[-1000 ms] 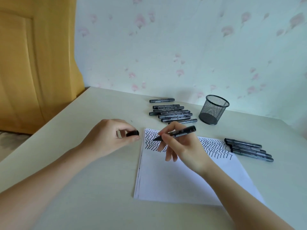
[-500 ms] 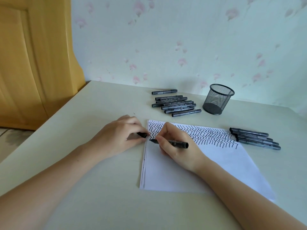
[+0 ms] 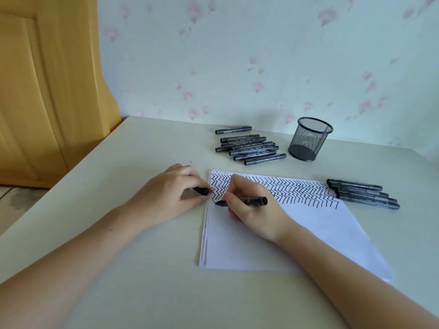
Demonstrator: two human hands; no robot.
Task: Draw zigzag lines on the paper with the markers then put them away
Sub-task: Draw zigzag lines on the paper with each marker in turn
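White paper (image 3: 273, 238) lies flat on table (image 3: 142, 269), zigzag rows across its top. Right hand (image 3: 249, 207) pinches black marker (image 3: 251, 201), tip at paper's left edge. Left hand (image 3: 171, 195) grips marker cap (image 3: 202, 191) beside sheet. Mesh cup (image 3: 308, 138) behind.

White paper (image 3: 273, 238) flat on table, top band filled with black zigzag rows. Black marker (image 3: 249, 201) uncapped, tip at paper's left edge. Cap (image 3: 202, 191) beside. Marker pile (image 3: 249, 148) behind; four markers (image 3: 363, 193) right. Mesh cup (image 3: 308, 138) upright.
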